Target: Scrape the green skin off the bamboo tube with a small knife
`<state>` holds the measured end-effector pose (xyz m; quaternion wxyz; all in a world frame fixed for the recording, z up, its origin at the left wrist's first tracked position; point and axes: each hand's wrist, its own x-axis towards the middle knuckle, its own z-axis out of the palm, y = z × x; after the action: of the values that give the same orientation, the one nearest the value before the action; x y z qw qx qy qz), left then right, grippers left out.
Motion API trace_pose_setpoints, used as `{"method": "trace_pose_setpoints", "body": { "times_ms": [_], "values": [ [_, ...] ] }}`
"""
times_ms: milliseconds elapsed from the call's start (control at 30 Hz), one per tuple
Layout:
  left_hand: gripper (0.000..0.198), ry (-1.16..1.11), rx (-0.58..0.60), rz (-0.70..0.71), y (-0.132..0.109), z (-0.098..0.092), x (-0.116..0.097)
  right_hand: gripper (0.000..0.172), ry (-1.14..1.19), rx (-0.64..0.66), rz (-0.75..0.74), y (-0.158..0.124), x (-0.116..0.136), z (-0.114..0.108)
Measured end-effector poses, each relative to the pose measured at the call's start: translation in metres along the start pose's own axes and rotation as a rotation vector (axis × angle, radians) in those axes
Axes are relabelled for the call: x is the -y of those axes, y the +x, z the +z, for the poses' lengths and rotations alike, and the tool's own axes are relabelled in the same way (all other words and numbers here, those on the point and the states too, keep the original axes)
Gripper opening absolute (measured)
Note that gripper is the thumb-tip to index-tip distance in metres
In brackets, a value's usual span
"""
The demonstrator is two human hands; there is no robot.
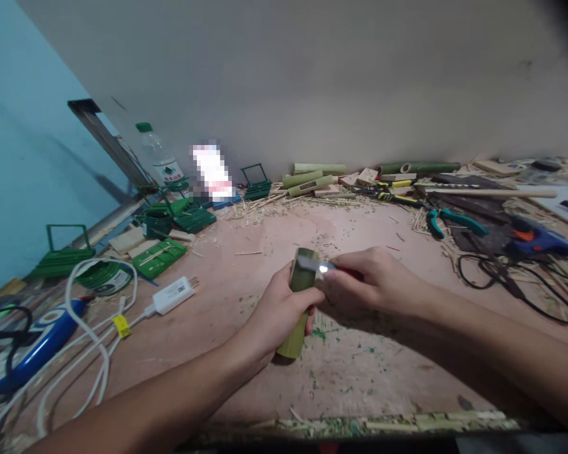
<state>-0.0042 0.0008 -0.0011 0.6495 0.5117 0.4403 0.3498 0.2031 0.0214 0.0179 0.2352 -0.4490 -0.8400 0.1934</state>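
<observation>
Two hands working at centre of the pink worktop (pixel 246 296), strewn with shavings. Starting at nine o'clock: lying coiled, a white cable (pixel 92 343) running to a white adapter (pixel 173 294), with a blue tool (pixel 38 347) beside it near the left edge. Sitting at ten o'clock, several green woven pieces (pixel 159 257) and a plastic bottle (pixel 163 161) standing against the wall. Wrapping closed around a green bamboo tube (pixel 300 296), the left hand (pixel 277 315) holding it upright-tilted on the worktop, lower end touching the surface at six o'clock of the hand. Pinching a knife (pixel 319 265) with a bright blade, the right hand (pixel 376 280) closing on its red handle, blade resting across the tube's top end. Lying at twelve o'clock along the wall, more cut bamboo sections (pixel 310 180). Resting at two o'clock, teal-handled pliers (pixel 449 221), and farther right a blue glue gun (pixel 542 239) with a black cord (pixel 515 284) looping toward three o'clock.
</observation>
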Motion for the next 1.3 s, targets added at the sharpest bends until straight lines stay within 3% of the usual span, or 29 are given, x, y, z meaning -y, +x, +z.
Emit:
{"method": "trace_pose_setpoints", "body": {
  "times_ms": [100, 167, 367, 700, 1300],
  "values": [
    [0.032, 0.015, 0.108, -0.026, -0.011, 0.007, -0.007, 0.046, -0.029, -0.113, 0.183, 0.007, -0.016, -0.010],
    [0.029, 0.003, 0.152, -0.019, -0.015, 0.009, -0.011, 0.048, -0.048, -0.172, 0.220, 0.010, -0.022, -0.015],
    [0.027, -0.015, 0.069, 0.017, -0.004, -0.001, -0.012, 0.049, 0.015, -0.223, 0.118, 0.005, -0.007, -0.009],
    [0.028, -0.108, 0.052, 0.013, 0.003, -0.003, -0.005, 0.040, 0.028, 0.010, -0.052, -0.007, 0.009, 0.003],
    [0.023, -0.105, 0.018, 0.020, 0.005, 0.000, 0.002, 0.040, 0.081, 0.101, -0.076, -0.004, 0.011, 0.007]
  ]
}}
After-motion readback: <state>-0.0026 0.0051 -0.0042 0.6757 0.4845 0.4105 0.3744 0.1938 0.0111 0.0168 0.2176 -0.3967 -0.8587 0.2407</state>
